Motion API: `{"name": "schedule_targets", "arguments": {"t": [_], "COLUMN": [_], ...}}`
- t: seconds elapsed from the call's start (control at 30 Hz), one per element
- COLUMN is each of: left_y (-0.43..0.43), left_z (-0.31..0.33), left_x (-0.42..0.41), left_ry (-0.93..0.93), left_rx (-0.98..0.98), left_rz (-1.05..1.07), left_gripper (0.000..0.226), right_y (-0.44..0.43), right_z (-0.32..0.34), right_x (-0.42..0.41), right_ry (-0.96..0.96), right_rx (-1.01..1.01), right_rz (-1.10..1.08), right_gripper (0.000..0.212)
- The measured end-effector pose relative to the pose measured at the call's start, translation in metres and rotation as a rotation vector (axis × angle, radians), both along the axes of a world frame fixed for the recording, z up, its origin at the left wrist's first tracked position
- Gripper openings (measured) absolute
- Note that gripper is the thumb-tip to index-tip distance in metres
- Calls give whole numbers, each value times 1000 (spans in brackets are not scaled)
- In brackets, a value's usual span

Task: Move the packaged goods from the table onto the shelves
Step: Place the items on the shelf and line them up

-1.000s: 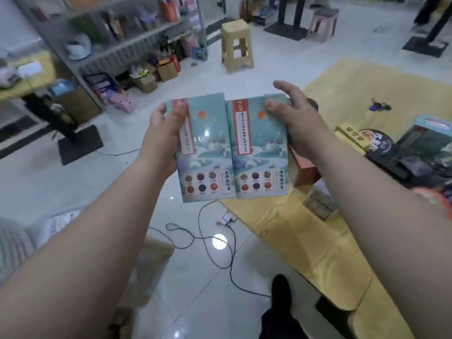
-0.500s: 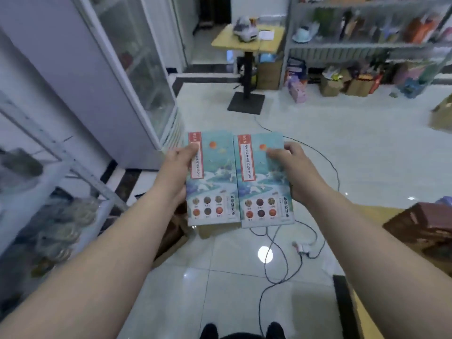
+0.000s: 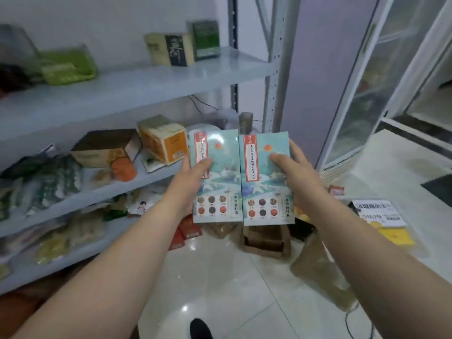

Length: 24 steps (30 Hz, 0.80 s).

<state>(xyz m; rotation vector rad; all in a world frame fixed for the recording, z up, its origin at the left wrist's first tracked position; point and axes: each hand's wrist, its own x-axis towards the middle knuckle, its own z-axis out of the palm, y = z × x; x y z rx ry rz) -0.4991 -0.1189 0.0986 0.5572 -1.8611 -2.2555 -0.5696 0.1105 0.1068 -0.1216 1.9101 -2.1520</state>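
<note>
I hold two matching teal tea boxes upright and side by side in front of me. My left hand (image 3: 189, 182) grips the left teal box (image 3: 216, 189) by its left edge, thumb on the front. My right hand (image 3: 297, 174) grips the right teal box (image 3: 265, 192) by its right edge, thumb on the front. Each box has a red vertical label and several round pictures near the bottom. A grey metal shelf unit (image 3: 151, 77) stands just left of the boxes, with several tiers partly filled with packaged goods.
The upper tier carries green packets (image 3: 66, 66) and dark boxes (image 3: 171, 48). An orange carton (image 3: 163, 140) and a brown box (image 3: 107, 146) sit on the middle tier. Cardboard trays (image 3: 266, 241) and red packets (image 3: 188, 231) lie on the floor. A glass-door fridge (image 3: 381, 77) stands at right.
I have turned left from the open floor to face the shelf unit. Both hands keep the same grip on the two boxes, held at the same height.
</note>
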Motion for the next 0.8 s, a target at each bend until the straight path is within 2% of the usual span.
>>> {"name": "schedule_targets", "arguments": {"t": [0.1,0.23,0.33,0.4,0.6,0.8], "left_y": [-58,-131,-176,-205,-276,-331], "left_z": [11,28,47,62,114,131], "left_x": [9,8,1,-6,-35,-95], "left_ry": [52,95,150,182,232,319], "left_rx": [-9,-5,-24,-35,-208,-383], "left_rz": [111,215,259,290,354,412], "left_gripper": [42,55,44,45,53,72], "right_y": [-68,-151,-207,-242,-323,-373], "right_z": [19,46,68,81,117,133], "right_x": [-14,-38,-55,-66,-103,-166], "right_ry": [70,161,214,208,257,416], "right_rx": [5,20,-13,-42,-149,-170], "right_rz": [122,222,270,295,332,274], "right_gripper": [43,49,49,52,51,68]}}
